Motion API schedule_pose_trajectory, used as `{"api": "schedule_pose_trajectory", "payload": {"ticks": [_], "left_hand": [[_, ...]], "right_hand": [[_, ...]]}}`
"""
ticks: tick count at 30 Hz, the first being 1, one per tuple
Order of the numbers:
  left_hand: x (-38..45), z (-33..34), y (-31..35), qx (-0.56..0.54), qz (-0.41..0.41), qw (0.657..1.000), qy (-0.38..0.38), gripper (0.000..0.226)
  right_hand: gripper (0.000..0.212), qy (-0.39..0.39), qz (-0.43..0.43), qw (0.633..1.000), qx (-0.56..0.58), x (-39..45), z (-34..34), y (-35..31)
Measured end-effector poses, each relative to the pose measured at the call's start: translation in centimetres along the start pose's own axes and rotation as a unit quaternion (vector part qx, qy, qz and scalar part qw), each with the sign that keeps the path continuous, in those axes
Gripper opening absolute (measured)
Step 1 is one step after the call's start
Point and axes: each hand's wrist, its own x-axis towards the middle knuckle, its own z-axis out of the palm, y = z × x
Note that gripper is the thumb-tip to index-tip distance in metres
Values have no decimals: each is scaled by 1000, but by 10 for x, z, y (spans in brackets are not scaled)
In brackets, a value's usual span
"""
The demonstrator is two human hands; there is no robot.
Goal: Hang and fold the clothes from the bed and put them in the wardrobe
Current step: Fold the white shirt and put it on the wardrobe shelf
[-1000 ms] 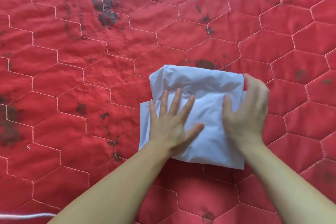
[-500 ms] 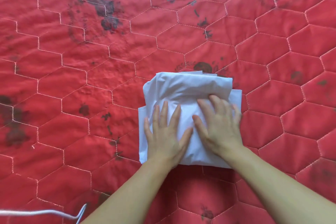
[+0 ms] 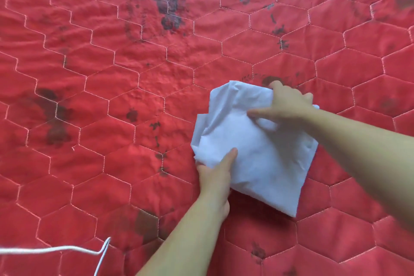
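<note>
The left hand is clenched on the near-left edge of a folded white garment, thumb on top at about 8 o'clock of it. A white cord lies at 7 o'clock on the red quilted bedcover. Farther off, the right hand is closed over the garment's far edge at 1 o'clock, thumb stretched across it.

A red quilt covers the bed. Thin light lines are sewn across it and make six-sided shapes. Dark smudgy marks sit near the far edge, and more dark marks sit toward the left edge. A thin white cord lies on the quilt at the near left corner, with a bend in it.
</note>
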Motion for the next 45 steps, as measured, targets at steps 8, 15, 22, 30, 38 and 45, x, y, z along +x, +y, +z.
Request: {"api": "schedule_pose_trajectory", "payload": {"ticks": [8, 15, 22, 30, 38, 45], "left_hand": [[61, 4, 62, 337, 191, 922, 31, 22], [70, 42, 92, 625, 272, 713, -166, 36], [66, 55, 97, 621, 137, 734, -239, 45], [69, 49, 72, 692, 365, 622, 14, 31], [3, -7, 2, 371, 138, 912, 110, 91], [9, -9, -21, 259, 76, 961, 62, 75]], "right_hand": [[43, -169, 125, 907, 365, -44, 2, 71], [30, -110, 84, 910, 390, -58, 13, 75], [44, -68, 77, 910, 403, -61, 25, 82], [63, -101, 158, 930, 317, -63, 36, 81], [86, 108, -158, 981, -4, -55, 15, 63], [49, 13, -195, 978, -76, -10, 15, 51]]}}
